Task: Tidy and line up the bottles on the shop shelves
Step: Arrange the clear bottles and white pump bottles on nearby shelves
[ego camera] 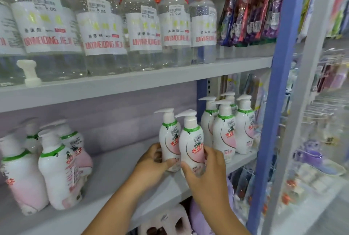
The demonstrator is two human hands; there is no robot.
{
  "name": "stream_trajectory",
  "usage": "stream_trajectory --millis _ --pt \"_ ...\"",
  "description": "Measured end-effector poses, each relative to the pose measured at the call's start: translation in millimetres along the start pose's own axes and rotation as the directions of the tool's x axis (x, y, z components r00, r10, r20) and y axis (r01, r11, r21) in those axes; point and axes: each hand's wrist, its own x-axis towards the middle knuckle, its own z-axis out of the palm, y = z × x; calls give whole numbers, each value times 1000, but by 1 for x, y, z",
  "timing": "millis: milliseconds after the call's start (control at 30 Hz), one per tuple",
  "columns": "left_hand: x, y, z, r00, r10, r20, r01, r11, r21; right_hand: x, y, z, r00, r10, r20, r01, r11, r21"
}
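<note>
I go from left to right along the lower shelf (117,181). At about 9 o'clock from my hands stands a loose cluster of pump bottles (54,166); they lean in different directions and their pump heads do not point the same way, so this group is not yet lined up. In my judgement a careless push there can make one fall against its neighbours.

In the middle, my left hand (151,163) is wrapped around the lower body of one pump bottle (169,138), thumb in front and fingers behind. Just beside it, at 3 o'clock, my right hand (205,176) grips a second pump bottle (191,146) low on its body. The two bottles touch or almost touch; I cannot tell which. Both stand near the front edge of the shelf.

The risk I see here: both grips are low and the bottles are tall with a heavy pump on top, so a quick slide may tip them forward over the edge. The plastic wrap looks smooth, so a slip is possible.

At about 2 o'clock the tidy group of bottles (226,127) stands close together. If I push my two bottles too hard toward it, the pump spouts may catch and knock the row out of order.
</note>
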Motion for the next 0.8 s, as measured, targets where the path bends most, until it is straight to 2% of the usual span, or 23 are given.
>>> stream_trajectory --millis 100,267,433,800 --pt "7 2 17 1000 1 5 -1 999 -47 7 12 -3 998 2 -65 0 1000 25" --pt "19 7 39 999 8 49 -4 997 -79 14 24 -9 997 -2 -82 4 1000 30" --pt "17 6 53 997 69 -41 -73 991 -116 19 29 -8 993 -5 -121 8 1000 30" --pt "19 3 57 995 96 20 -92 984 -154 21 32 -13 992 -42 -116 43 999 6"
